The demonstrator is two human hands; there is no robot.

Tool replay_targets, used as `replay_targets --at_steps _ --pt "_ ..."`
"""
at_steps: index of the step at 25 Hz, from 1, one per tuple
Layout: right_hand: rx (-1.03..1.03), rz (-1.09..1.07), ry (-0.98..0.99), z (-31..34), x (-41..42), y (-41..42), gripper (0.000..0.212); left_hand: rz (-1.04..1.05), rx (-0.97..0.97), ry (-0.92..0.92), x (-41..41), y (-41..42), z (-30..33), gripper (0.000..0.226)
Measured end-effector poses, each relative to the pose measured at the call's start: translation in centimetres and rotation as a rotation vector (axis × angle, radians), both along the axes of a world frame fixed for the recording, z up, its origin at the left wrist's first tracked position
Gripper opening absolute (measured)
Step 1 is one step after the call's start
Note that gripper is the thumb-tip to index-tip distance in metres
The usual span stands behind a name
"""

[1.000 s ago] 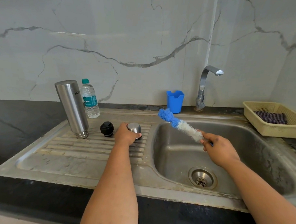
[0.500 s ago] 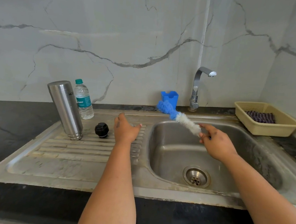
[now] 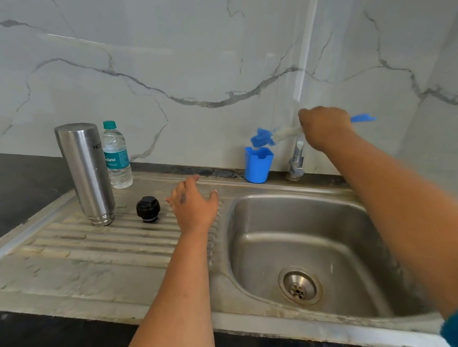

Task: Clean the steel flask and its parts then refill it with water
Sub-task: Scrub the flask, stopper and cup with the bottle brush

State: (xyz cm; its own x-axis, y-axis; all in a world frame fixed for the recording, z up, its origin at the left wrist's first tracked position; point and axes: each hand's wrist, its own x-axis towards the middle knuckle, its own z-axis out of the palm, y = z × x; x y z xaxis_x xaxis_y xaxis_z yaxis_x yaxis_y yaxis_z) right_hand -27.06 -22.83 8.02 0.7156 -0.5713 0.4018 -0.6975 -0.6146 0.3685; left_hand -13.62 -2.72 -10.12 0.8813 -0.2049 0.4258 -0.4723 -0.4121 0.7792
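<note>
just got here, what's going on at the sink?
A person is at the sink washing up a steel flask. The right hand holds a bottle brush, its blue tip just above the blue holder cup by the tap. The left hand hovers open over the drainboard, holding nothing. The flask stands upside down on the drainboard, its black stopper beside it and a plastic water bottle behind.

The scene is bright with soft, even light, and shadows are weak. A vertical streak of glare runs down the marble wall (image 3: 306,56). The right hand (image 3: 324,128) and the brush (image 3: 268,136) are blurred, and the wide lens bends the sink (image 3: 131,310) edge.
</note>
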Motion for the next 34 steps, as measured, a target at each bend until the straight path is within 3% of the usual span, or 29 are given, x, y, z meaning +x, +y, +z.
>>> replay_targets --at_steps 5,11,16,24,27,29,32,34 --pt "-0.391 -0.018 0.194 1.5 4.5 -0.2 0.018 0.001 0.058 -0.044 -1.1 -0.7 0.5 0.055" --pt "-0.632 0.156 0.159 2.2 8.8 -2.4 0.021 -0.010 0.122 -0.101 -1.6 -1.1 0.2 0.052" --pt "-0.668 0.147 0.141 2.2 12.0 -4.0 0.017 -0.007 0.103 -0.120 -1.7 -1.4 0.1 0.051" --pt "-0.543 0.143 0.217 -2.9 15.1 -6.1 0.028 -0.005 0.090 -0.100 -1.5 -1.4 -0.5 0.050" --pt "-0.543 0.195 0.109 -3.2 15.5 -6.9 0.027 -0.004 0.082 -0.103 -1.4 -1.4 -0.4 0.050" --pt "-0.442 0.254 -0.144 -3.8 15.7 -7.2 0.035 -0.002 0.065 -0.106 -1.4 -1.4 -0.3 0.050" --pt "-0.080 0.383 -0.642 -5.0 15.8 -7.6 0.037 -0.017 0.040 -0.106 -1.2 -1.4 -0.3 0.051" --pt "0.157 0.433 -0.755 -5.4 15.7 -7.9 0.027 -0.033 0.024 -0.095 -1.3 -1.4 -0.2 0.052"
